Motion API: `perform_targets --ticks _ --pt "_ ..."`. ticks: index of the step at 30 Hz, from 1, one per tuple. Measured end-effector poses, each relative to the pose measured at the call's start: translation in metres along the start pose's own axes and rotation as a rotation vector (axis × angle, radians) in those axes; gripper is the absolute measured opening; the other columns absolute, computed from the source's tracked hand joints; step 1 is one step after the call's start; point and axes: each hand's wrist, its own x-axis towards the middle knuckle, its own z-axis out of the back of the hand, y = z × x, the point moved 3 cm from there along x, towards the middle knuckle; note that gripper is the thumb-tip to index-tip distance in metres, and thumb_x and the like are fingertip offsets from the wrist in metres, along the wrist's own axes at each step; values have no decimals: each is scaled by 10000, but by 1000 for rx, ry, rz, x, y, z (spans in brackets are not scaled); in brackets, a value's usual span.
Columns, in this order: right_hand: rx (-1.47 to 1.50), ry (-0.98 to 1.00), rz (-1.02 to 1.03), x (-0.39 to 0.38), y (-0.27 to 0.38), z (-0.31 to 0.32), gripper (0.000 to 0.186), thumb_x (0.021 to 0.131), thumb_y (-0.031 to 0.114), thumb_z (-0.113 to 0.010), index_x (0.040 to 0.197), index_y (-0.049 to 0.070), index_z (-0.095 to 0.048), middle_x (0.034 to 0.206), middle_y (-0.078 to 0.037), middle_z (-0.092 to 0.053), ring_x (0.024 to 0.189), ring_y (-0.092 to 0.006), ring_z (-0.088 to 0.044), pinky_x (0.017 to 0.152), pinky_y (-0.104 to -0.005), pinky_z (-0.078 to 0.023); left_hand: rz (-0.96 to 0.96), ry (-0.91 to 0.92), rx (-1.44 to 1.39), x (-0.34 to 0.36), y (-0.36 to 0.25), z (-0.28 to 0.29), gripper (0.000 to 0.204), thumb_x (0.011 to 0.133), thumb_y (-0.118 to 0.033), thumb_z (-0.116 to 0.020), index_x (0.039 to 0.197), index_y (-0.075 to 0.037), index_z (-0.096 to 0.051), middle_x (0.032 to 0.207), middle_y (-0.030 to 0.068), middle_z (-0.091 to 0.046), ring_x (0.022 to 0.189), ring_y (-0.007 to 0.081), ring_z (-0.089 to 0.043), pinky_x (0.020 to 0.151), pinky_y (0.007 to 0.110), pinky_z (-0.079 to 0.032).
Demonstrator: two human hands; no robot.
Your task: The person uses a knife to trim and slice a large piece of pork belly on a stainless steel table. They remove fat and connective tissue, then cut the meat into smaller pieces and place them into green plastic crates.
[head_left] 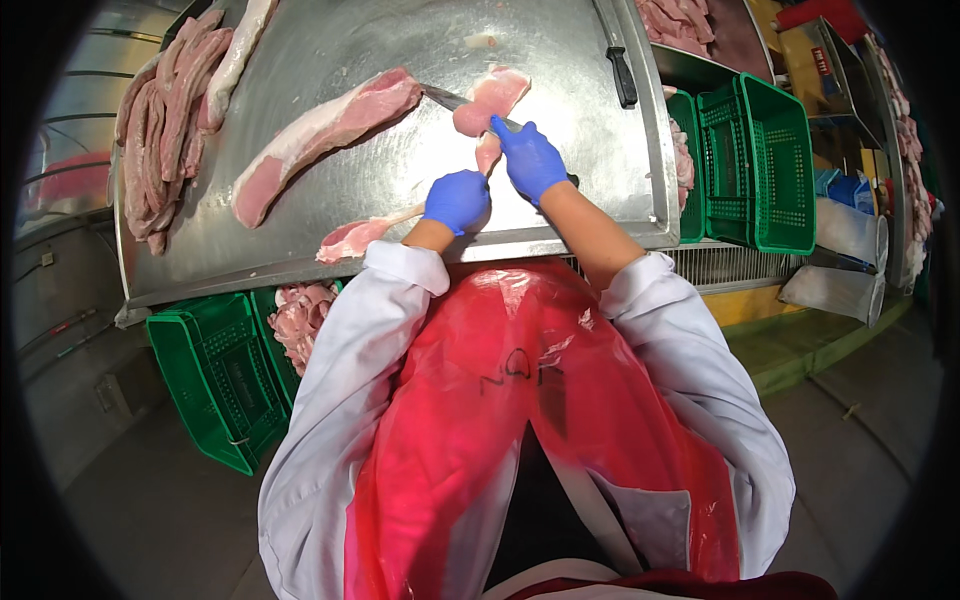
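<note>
Meat piece [503,90] is lying on steel table [605,145], long axis pointing away, slightly right; left hand [458,200] is gripping narrow near end. Right hand [532,158] is holding knife [441,96], tip pointing up-left. Table's right edge is running well apart, steel showing between. Meat is hiding mid-blade; fingers are covering most handle.

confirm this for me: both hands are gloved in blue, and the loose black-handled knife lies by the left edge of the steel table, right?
Not quite: the head view shows the loose black-handled knife by the right edge of the steel table. Left hand and right hand are indeed gloved in blue.
</note>
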Motion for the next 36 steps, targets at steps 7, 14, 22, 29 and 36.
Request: perform_targets --ticks 7,14,22,29,36 --pt "-68 66 62 -41 -50 29 511 989 166 -513 1489 258 -457 1074 -270 -583 911 -424 -655 812 -496 -545 76 -144 79 5 88 15 217 893 -245 -593 939 -74 -718 948 195 -709 861 396 -695 789 500 -554" --pt "-102 66 -17 -78 -84 56 531 986 177 -537 1502 260 -445 1032 -282 -582 893 -442 -649 799 -494 -541 102 -157 81 4 96 2 256 903 -257 -568 911 -74 -747 941 188 -726 847 386 -710 780 476 -567" --pt "-11 -50 44 -36 -49 17 453 954 113 -511 1407 118 -525 1089 -304 -601 912 -441 -655 797 -493 -554 -228 -22 3 -11 -21 -28 249 871 -283 -605 814 -72 -723 817 194 -710 732 387 -696 694 494 -556" --pt "52 41 -99 18 -25 1 335 932 107 -535 1261 64 -577 1201 -346 -561 1000 -472 -652 836 -492 -559 -206 42 60 -35 -18 -19 268 896 -236 -562 845 -34 -729 889 212 -719 771 385 -706 703 487 -563" --pt "-33 117 165 -34 -51 45 486 994 180 -520 1475 194 -452 1237 -248 -591 933 -428 -644 839 -476 -547 53 -110 163 -22 98 8 211 906 -226 -573 918 -68 -713 933 192 -709 817 380 -703 751 491 -564"
